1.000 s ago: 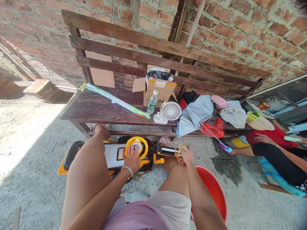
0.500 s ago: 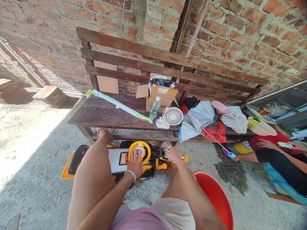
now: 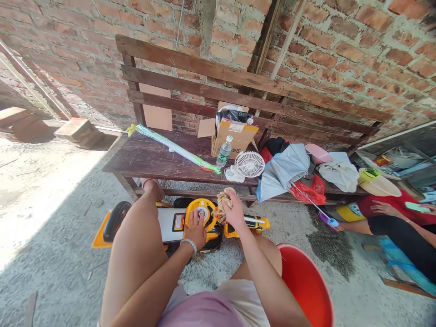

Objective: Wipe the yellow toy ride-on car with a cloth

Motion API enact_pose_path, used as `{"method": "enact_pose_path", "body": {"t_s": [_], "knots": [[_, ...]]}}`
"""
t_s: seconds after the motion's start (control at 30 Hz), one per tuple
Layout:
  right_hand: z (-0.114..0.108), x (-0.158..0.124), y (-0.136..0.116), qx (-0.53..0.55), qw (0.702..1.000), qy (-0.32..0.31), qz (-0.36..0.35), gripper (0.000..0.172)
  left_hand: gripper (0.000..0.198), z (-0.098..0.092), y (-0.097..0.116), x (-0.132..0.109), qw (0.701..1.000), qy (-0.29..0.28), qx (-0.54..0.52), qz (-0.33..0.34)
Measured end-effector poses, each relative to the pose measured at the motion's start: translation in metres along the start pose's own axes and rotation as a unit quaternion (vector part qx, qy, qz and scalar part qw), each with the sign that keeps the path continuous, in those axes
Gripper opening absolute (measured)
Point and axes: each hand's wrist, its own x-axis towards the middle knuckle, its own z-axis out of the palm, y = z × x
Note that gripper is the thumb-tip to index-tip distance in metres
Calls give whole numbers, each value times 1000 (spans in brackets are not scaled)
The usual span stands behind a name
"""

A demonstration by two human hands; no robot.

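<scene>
Between my legs stands a yellow, black and white ride-on toy car (image 3: 170,225) with a yellow steering wheel (image 3: 214,221). My left hand (image 3: 195,230), a beaded bracelet at its wrist, lies on the wheel's hub with fingers stretched out. Just right of the wheel, my right hand (image 3: 235,211) is closed on a wad of tan, rope-like material (image 3: 223,200), raised above the toy. What the wad is exactly I cannot make out. Below my right forearm, partly hidden by my leg, is a red bucket (image 3: 304,286).
A dark wooden bench (image 3: 150,156) carries a folded green-white umbrella-like item (image 3: 177,149), a bottle (image 3: 224,152), a cardboard box (image 3: 235,136), a white fan (image 3: 250,164) and a silver umbrella (image 3: 286,168). Another person's leg (image 3: 384,227) is at the right.
My right hand has risen and moved left toward the steering wheel, bringing the tan wad into clearer view. My left hand stays on the wheel. The view has shifted slightly.
</scene>
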Motion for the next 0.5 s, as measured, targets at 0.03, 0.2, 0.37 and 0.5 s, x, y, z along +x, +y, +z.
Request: {"method": "enact_pose_path", "body": {"t_s": [0.03,0.2,0.37,0.5], "knots": [[11,-2,-2,-44,999,-21,-4,62,75,2,0,0,1000,2,3,0],[56,-14,16,-239,958,-139,78,64,80,8,-4,2,1000,8,7,6],[75,-45,56,-154,978,-79,115,70,79,4,-2,1,1000,4,-5,1],[88,-98,84,-119,987,-30,102,76,78,-3,2,-2,1000,0,-17,-6]]}}
